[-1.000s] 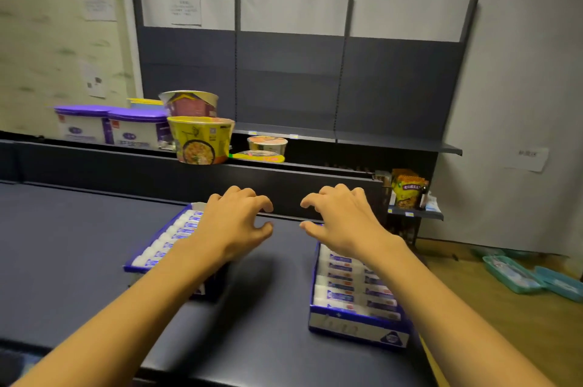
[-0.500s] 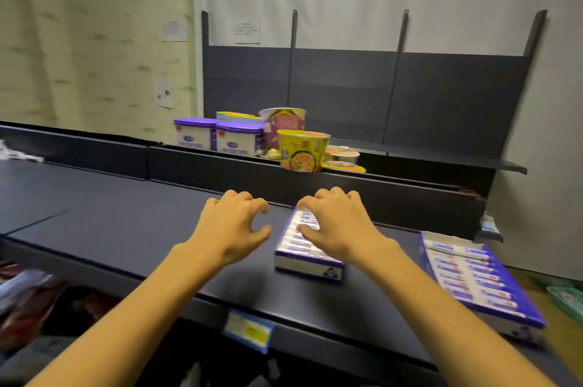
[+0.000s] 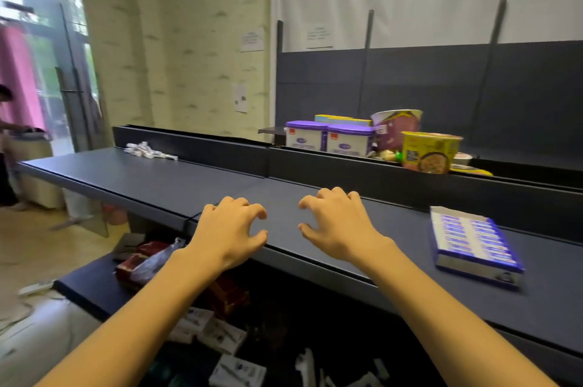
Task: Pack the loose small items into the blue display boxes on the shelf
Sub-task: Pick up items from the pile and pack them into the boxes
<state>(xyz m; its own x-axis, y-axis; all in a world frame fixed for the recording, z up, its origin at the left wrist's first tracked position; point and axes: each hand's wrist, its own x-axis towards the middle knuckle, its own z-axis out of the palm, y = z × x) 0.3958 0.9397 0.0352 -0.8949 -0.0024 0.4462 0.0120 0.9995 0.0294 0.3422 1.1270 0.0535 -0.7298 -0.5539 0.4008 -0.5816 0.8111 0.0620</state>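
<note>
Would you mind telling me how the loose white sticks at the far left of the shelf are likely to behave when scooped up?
The loose white sticks look small and slim, so probably light. They lie in a jumbled pile, so they may scatter or slide on the smooth dark shelf. Their wrappers look glossy, perhaps slippery.

Both arms reaching forward, palms down; left hand [image 3: 228,229] and right hand [image 3: 336,224] hovering side by side, fingers loosely curled, gripping nothing.
</note>
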